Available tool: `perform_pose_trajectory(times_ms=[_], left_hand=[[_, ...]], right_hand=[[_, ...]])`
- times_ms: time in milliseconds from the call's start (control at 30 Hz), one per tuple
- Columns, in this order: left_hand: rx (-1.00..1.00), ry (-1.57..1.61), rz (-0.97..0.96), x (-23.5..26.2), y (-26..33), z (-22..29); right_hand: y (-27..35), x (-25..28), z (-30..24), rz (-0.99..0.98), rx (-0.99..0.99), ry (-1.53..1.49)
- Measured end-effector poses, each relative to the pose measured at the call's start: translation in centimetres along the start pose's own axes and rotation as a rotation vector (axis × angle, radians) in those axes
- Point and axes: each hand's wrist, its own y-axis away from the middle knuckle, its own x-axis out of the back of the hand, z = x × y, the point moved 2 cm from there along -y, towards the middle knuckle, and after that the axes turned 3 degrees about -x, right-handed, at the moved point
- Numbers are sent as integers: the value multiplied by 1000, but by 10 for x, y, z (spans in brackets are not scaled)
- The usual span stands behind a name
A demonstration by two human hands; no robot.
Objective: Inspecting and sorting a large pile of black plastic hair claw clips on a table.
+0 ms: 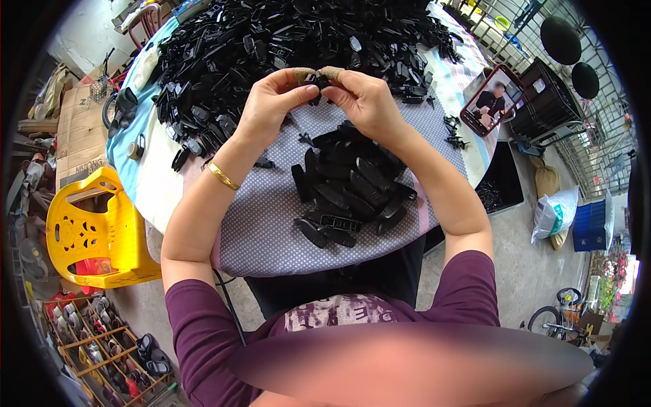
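Note:
My left hand [268, 105] and my right hand [369, 102] meet above the table, fingertips pinched together on one small black plastic piece [316, 79]. Tan wrapping covers some of my fingertips on both hands. Fingers partly hide the piece, and its exact kind is unclear. Behind it spreads a large heap of loose black plastic parts [291, 41]. Nearer to me, between my forearms, lies a smaller pile of longer, curved black plastic pieces [346, 190] on the dotted grey cloth [264, 237].
A phone [491, 100] showing a person stands at the table's right edge, with small black parts [453, 132] near it. A yellow plastic chair [102, 230] is at the left, above a shoe rack [102, 346]. A black crate [546, 102] and blue crate [590, 226] stand right.

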Motion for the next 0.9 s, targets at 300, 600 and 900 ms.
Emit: perform_pose_trajectory(times_ms=[300, 600, 900], left_hand=[[-106, -117, 84, 0, 2, 5], [-52, -68, 84, 0, 2, 2], [-46, 32, 132, -10, 4, -4]], right_hand=[[2, -2, -7, -4, -56, 94], [0, 5, -10, -18, 89, 264], [2, -4, -6, 69, 153, 433]])
